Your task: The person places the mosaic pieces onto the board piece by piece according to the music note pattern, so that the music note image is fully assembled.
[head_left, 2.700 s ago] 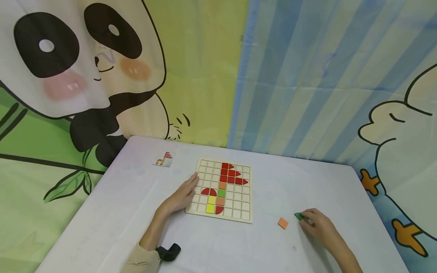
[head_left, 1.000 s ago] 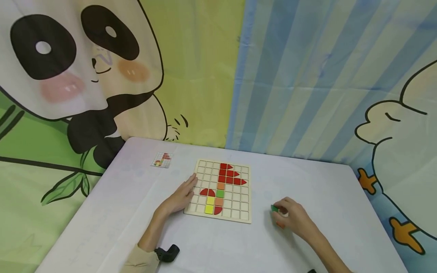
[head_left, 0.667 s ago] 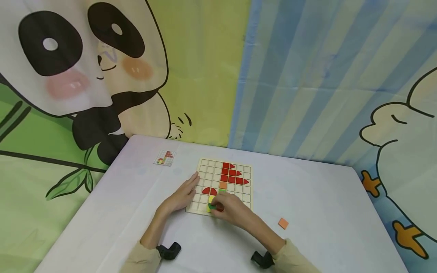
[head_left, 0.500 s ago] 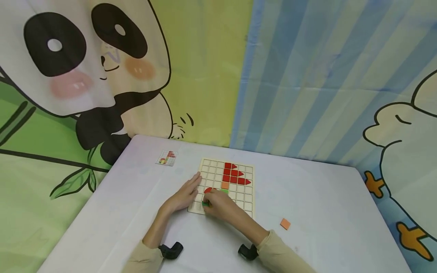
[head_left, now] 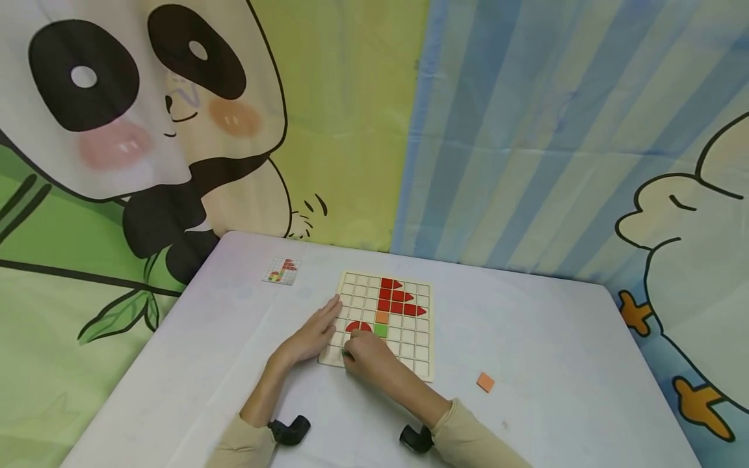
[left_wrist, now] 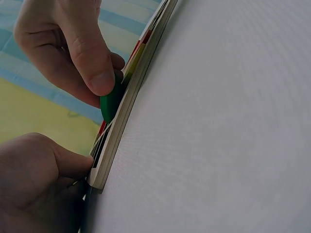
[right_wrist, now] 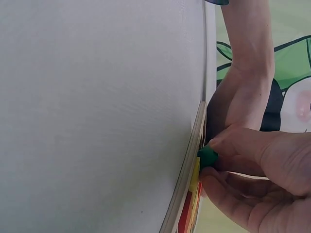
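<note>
A wooden grid board (head_left: 418, 351) lies on the table with red, orange and green tiles set in its cells. My left hand (head_left: 310, 335) rests against the board's left edge, fingers extended. Over the lower left of the board is my right hand (head_left: 374, 359), hiding the lower tiles. It pinches a small green tile (left_wrist: 111, 103) between thumb and fingers. In the left wrist view the tile stands tilted at the board's rim, with a rounded edge. The right wrist view shows the green tile (right_wrist: 208, 157) beside a yellow tile (right_wrist: 195, 174).
One loose orange tile (head_left: 486, 382) lies on the white table, right of the board. A small pattern card (head_left: 283, 271) sits at the back left. Behind the table hangs a printed cloth (head_left: 339, 130).
My right hand has carried the green tile left, from the right side of the table past the orange tile to the board's lower left. The left hand has stayed at the board's edge.
</note>
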{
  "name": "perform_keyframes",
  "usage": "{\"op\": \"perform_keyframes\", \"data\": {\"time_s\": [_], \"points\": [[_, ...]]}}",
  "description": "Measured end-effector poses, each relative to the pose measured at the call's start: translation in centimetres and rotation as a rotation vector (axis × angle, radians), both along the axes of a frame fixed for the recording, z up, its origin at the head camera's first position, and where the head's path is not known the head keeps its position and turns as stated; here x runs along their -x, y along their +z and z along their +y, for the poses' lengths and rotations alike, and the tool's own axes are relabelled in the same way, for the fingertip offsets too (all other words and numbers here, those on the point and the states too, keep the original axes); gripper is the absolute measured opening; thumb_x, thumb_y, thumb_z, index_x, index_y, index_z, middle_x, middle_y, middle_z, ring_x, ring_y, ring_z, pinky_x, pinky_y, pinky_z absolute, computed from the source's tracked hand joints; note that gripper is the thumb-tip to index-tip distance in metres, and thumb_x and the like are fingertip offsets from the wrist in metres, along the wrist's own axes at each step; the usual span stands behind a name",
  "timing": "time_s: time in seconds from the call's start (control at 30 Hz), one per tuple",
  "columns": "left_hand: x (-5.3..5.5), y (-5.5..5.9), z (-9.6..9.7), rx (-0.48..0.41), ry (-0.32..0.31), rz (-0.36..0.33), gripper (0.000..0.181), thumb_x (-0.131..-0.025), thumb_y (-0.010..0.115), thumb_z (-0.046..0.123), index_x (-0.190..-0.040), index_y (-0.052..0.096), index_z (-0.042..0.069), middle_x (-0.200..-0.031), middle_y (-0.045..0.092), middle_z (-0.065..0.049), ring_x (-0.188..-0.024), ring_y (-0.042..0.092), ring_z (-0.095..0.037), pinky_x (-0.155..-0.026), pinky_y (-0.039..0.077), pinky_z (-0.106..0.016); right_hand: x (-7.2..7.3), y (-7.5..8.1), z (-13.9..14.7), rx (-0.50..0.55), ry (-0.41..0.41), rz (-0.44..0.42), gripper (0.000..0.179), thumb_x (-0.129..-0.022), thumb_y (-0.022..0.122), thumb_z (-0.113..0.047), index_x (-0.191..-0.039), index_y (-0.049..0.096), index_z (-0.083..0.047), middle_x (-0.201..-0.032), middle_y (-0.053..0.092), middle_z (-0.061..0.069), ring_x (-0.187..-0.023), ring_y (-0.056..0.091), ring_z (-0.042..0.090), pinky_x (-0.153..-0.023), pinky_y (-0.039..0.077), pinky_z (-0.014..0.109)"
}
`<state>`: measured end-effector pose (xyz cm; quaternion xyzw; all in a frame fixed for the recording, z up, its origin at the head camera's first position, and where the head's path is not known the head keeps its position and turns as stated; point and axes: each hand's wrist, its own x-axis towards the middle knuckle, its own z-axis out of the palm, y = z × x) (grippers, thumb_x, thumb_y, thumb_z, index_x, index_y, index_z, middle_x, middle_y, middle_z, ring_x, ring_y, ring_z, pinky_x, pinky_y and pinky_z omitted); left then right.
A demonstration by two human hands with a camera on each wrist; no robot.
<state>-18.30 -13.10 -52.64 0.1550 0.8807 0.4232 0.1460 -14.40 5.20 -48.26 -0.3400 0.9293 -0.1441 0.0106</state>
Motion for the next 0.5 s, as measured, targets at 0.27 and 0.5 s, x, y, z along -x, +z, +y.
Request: {"op": "perform_keyframes", "data": {"time_s": [0.27, 0.5], "points": [[0.07, 0.01, -0.01, 0.013, -0.012, 0.008, 0.058, -0.109, 0.041, 0.007, -0.163, 0.019, -0.001, -0.175, 0.007, -0.014, -0.161, 0.008, -0.035, -0.129, 0.008, -0.06, 0.35, 0.29, -0.11, 0.018, -0.037, -0.091, 0.016, -0.09, 0.076, -0.003, -0.075, 0.078, -0.005, -0.069, 0.056, -0.004, -0.061, 0.035, 0.004, -0.054, 0.032, 0.012], [0.01, 0.05, -0.08, 0.012, -0.004, -0.003, 0.058, -0.109, 0.04, 0.007, -0.163, 0.02, 0.001, -0.175, 0.006, -0.013, -0.161, 0.007, -0.035, -0.129, 0.008, -0.061, 0.31, 0.47, -0.16, 0.031, -0.031, -0.086, 0.01, -0.088, 0.079, -0.003, -0.078, 0.078, -0.004, -0.072, 0.063, -0.001, -0.062, 0.041, 0.003, -0.056, 0.038, 0.011]]}}
